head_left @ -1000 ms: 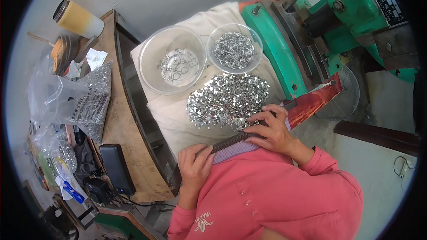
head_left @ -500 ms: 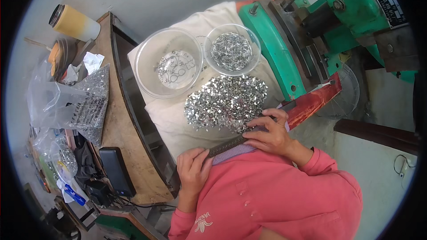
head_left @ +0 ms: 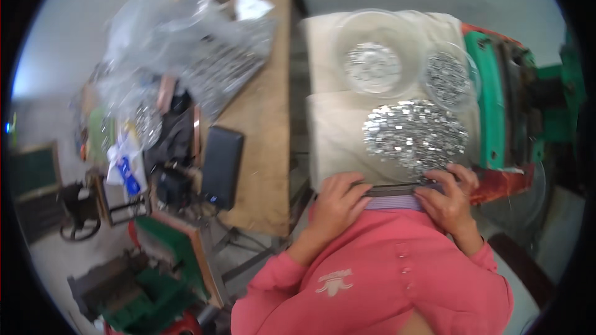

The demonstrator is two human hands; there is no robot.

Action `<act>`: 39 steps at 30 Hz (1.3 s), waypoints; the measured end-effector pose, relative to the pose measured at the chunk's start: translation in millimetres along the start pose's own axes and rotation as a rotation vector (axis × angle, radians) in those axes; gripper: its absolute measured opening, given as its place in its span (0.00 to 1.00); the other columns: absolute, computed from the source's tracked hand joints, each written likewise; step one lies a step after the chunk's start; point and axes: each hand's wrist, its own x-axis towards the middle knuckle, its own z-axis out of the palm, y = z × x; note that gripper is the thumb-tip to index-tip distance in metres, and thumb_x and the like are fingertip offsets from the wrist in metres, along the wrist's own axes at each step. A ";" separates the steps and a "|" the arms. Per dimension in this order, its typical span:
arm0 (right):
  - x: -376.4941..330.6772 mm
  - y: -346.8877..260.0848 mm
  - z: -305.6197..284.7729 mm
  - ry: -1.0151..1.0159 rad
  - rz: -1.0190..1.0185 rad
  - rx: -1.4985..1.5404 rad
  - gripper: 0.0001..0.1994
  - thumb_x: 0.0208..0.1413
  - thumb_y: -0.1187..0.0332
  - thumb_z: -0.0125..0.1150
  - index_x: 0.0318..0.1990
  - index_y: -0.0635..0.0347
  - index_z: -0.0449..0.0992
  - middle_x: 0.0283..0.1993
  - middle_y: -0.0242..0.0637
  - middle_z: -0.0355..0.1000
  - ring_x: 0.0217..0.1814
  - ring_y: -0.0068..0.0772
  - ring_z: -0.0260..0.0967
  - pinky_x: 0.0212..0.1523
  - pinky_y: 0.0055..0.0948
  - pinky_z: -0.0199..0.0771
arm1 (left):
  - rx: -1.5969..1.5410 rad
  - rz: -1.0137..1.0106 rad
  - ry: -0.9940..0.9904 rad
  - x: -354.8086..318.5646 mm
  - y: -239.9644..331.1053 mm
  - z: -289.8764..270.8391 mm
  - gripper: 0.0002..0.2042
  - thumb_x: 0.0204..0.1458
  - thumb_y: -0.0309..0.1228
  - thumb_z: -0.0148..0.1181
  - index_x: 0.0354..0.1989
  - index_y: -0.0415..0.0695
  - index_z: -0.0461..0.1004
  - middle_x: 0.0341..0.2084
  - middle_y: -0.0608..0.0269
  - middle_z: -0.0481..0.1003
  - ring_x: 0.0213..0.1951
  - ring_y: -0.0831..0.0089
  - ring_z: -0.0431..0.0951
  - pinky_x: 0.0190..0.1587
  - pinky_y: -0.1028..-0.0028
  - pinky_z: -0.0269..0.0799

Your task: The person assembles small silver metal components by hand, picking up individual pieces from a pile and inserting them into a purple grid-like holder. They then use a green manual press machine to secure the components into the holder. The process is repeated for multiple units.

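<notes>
A narrow dark strip (head_left: pixel 394 190) lies crosswise along the near edge of the cloth, close against my body. My left hand (head_left: pixel 338 201) grips its left end, fingers curled over the top. At the other end, my right hand (head_left: pixel 450 201) holds it with thumb and bent fingers, its fingertips close to the near edge of a heap of small shiny metal pieces (head_left: pixel 413 133). The heap is spread on a cream cloth (head_left: pixel 335 139). Beyond it stand a large clear tub (head_left: pixel 406 43) with some shiny pieces and a smaller clear bowl (head_left: pixel 475 80) full of metal bits.
A green machine (head_left: pixel 492 102) stands at the right edge of the cloth. On the left, a wooden table (head_left: pixel 267 155) bears a black box-shaped device (head_left: pixel 221 166), a clear plastic bag of metal parts (head_left: pixel 233 62) and a blue-handled tool (head_left: pixel 128 177). Another green machine (head_left: pixel 143 288) sits lower left.
The view has swung left, so the cloth and tubs appear farther right and the picture is blurred. Both hands still hold the dark strip, which now looks level across my front.
</notes>
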 end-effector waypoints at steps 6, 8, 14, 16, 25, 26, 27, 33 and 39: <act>20.6 -8.6 -6.8 -0.094 -0.091 -0.080 0.07 0.36 0.68 0.70 0.24 0.47 0.77 0.50 0.23 0.73 0.62 0.41 0.58 0.58 0.45 0.52 | -0.048 -0.015 0.007 -0.3 3.5 -0.7 0.14 0.44 0.29 0.69 0.41 0.42 0.79 0.43 0.60 0.73 0.44 0.61 0.73 0.47 0.65 0.67; 27.8 -6.7 -13.7 -0.121 -0.073 0.006 0.07 0.35 0.68 0.71 0.24 0.47 0.77 0.50 0.23 0.73 0.62 0.41 0.58 0.59 0.45 0.52 | -0.063 -0.017 0.024 -2.7 2.3 1.0 0.14 0.44 0.29 0.69 0.41 0.42 0.79 0.43 0.60 0.73 0.44 0.61 0.73 0.47 0.65 0.67; 55.1 -6.0 -6.8 -0.118 -0.032 0.083 0.07 0.35 0.68 0.71 0.25 0.48 0.79 0.49 0.23 0.73 0.61 0.43 0.58 0.59 0.46 0.51 | -0.089 -0.018 0.034 -1.5 1.5 1.7 0.14 0.44 0.30 0.70 0.40 0.42 0.79 0.43 0.59 0.73 0.44 0.60 0.72 0.47 0.64 0.67; 62.9 -5.0 4.8 -0.169 -0.047 0.110 0.07 0.36 0.68 0.71 0.27 0.48 0.80 0.49 0.23 0.73 0.61 0.44 0.59 0.59 0.47 0.51 | -0.071 -0.011 0.033 0.0 2.0 1.1 0.14 0.43 0.30 0.71 0.39 0.43 0.79 0.43 0.59 0.73 0.44 0.59 0.72 0.47 0.64 0.67; 72.8 15.2 4.7 -0.276 -0.211 0.196 0.07 0.40 0.67 0.68 0.29 0.49 0.80 0.54 0.27 0.70 0.64 0.42 0.57 0.60 0.48 0.54 | -0.032 -0.002 0.056 1.3 2.5 7.4 0.16 0.36 0.26 0.74 0.37 0.44 0.80 0.41 0.57 0.74 0.43 0.57 0.73 0.46 0.62 0.67; 69.4 14.8 8.0 -0.253 -0.194 0.177 0.06 0.41 0.67 0.68 0.29 0.49 0.79 0.54 0.27 0.70 0.64 0.41 0.57 0.60 0.47 0.54 | -0.017 -0.002 0.054 1.8 3.1 6.1 0.16 0.36 0.26 0.74 0.37 0.44 0.80 0.41 0.57 0.74 0.43 0.57 0.73 0.46 0.62 0.67; 65.2 15.7 10.4 -0.231 -0.178 0.157 0.06 0.42 0.66 0.68 0.29 0.50 0.79 0.54 0.27 0.70 0.64 0.41 0.57 0.60 0.47 0.53 | -0.003 -0.003 0.053 3.1 4.1 6.5 0.16 0.36 0.26 0.74 0.37 0.44 0.80 0.41 0.57 0.74 0.43 0.57 0.73 0.46 0.63 0.67; 38.4 17.3 -7.0 -0.131 0.009 0.216 0.06 0.43 0.66 0.71 0.30 0.49 0.78 0.52 0.24 0.71 0.64 0.39 0.56 0.59 0.44 0.51 | 0.019 0.007 0.023 2.1 2.3 7.0 0.16 0.37 0.26 0.74 0.38 0.43 0.80 0.40 0.57 0.74 0.42 0.57 0.72 0.45 0.63 0.66; 7.4 7.6 -0.6 -0.083 0.046 0.208 0.06 0.43 0.67 0.70 0.30 0.49 0.78 0.50 0.22 0.71 0.61 0.36 0.58 0.57 0.42 0.52 | 0.023 0.028 0.010 2.0 -1.4 6.9 0.16 0.38 0.27 0.73 0.38 0.45 0.80 0.41 0.62 0.74 0.42 0.61 0.71 0.45 0.64 0.64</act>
